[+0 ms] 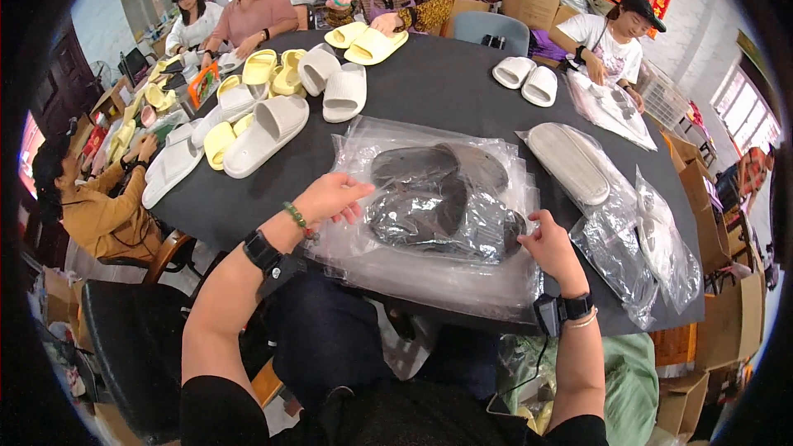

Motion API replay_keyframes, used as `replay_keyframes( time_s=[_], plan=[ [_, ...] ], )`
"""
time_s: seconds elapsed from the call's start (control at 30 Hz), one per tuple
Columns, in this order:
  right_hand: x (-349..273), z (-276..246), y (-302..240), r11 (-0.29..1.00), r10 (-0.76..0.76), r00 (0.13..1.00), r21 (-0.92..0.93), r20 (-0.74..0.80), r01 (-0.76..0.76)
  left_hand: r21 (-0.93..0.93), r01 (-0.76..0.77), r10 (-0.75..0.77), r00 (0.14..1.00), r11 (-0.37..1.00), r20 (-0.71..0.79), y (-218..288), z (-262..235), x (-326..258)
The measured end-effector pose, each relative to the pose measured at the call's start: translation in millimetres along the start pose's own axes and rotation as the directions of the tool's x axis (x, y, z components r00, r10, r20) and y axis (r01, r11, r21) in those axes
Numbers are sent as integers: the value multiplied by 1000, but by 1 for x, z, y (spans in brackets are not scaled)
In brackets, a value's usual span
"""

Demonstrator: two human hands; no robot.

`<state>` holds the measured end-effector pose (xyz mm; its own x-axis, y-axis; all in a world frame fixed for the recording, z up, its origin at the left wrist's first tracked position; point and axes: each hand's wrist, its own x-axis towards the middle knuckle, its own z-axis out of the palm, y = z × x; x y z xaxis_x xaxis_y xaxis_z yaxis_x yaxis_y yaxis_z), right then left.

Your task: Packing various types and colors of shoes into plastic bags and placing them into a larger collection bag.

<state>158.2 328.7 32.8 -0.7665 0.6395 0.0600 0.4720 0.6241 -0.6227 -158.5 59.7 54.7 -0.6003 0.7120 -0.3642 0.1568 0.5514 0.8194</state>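
A pair of dark grey slippers (421,213) lies inside a clear plastic bag (496,219) in front of me. Under it is a stack of flat clear bags (429,282). My left hand (332,196) hovers at the left side of the bagged pair, fingers loosely apart and seemingly holding nothing. At the right end, my right hand (548,241) pinches the bag's edge between thumb and finger, beside a slipper's end.
Light grey bagged slippers (570,163) lie to the right. Yellow slippers (376,45) and grey slippers (268,136) crowd the black table's (446,74) far left. A white pair (525,79) sits further back. Several people work around the table; cardboard boxes (731,322) stand at right.
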Motion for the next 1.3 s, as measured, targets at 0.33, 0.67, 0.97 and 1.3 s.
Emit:
replay_keyframes(
  time_s=[0.33, 0.67, 0.97, 1.3],
  plan=[
    [-44, 11, -27, 960, -18, 997, 279, 76, -4, -565, -95, 169, 982, 820, 79, 5, -8, 20],
    [-23, 20, -31, 966, -171, 984, 206, 45, 158, -475, -317, 329, 942, 820, -62, 82, -37, 11],
    [12, 23, 26, 993, 51, 997, -105, -62, -58, -489, -180, 182, 982, 853, -44, 46, -44, 11],
    [-27, 0, 6, 981, 114, 993, 160, -24, -109, -495, -303, 302, 949, 815, -84, 74, -20, -14]
  ],
)
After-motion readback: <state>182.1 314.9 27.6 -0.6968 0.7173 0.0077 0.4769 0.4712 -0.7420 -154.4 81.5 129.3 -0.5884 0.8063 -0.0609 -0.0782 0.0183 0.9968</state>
